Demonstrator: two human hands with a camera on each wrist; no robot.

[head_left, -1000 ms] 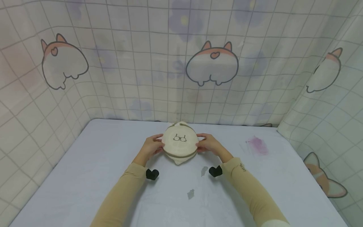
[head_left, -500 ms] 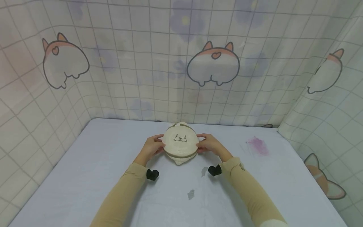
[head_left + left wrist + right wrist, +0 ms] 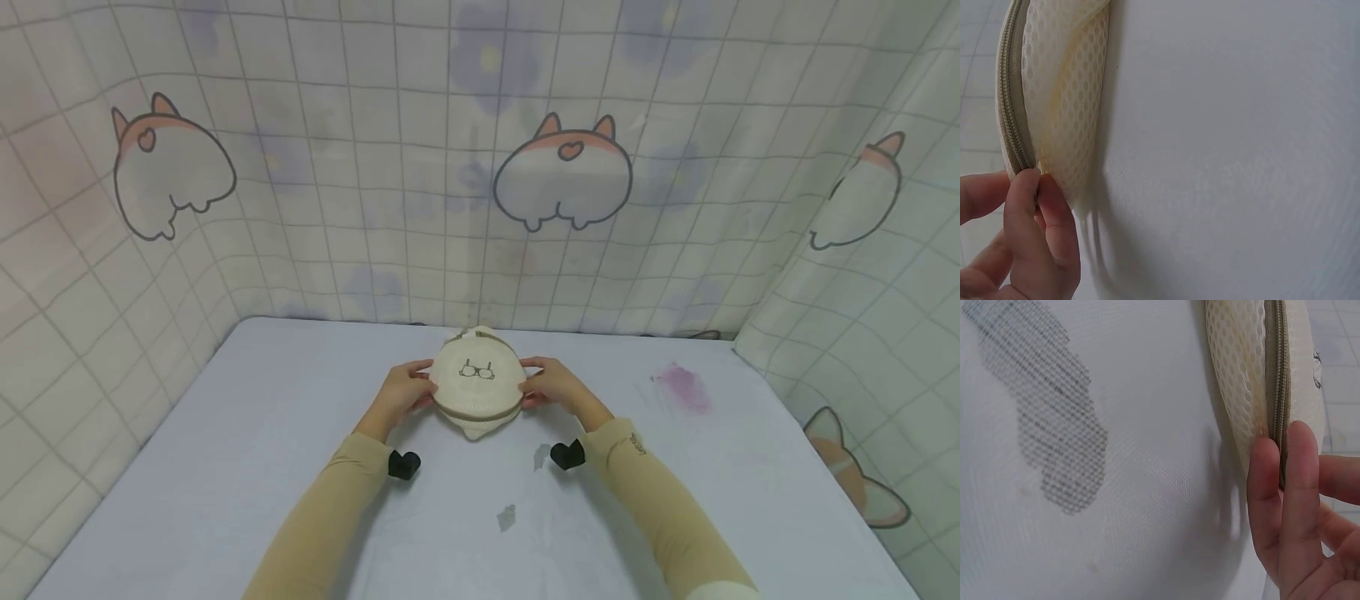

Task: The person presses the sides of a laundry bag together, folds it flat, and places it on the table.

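A round cream mesh laundry bag [image 3: 478, 379] with a glasses drawing on its top panel sits at the back middle of the table. A zipper [image 3: 1009, 94] runs along its side, and honeycomb mesh [image 3: 1082, 94] shows below that. My left hand [image 3: 399, 390] holds the bag's left side; in the left wrist view its fingertips pinch the edge at the zipper. On the opposite side my right hand [image 3: 555, 383] grips the rim. Its fingertips [image 3: 1302, 440] lie over the zipper band in the right wrist view. The bag's underside is hidden.
A white cloth covers the table [image 3: 262, 467]. Grey patches [image 3: 506, 517] mark it near the middle, and a pink stain [image 3: 682, 387] lies at the right. A checked curtain [image 3: 337, 208] with dog prints encloses the back and sides.
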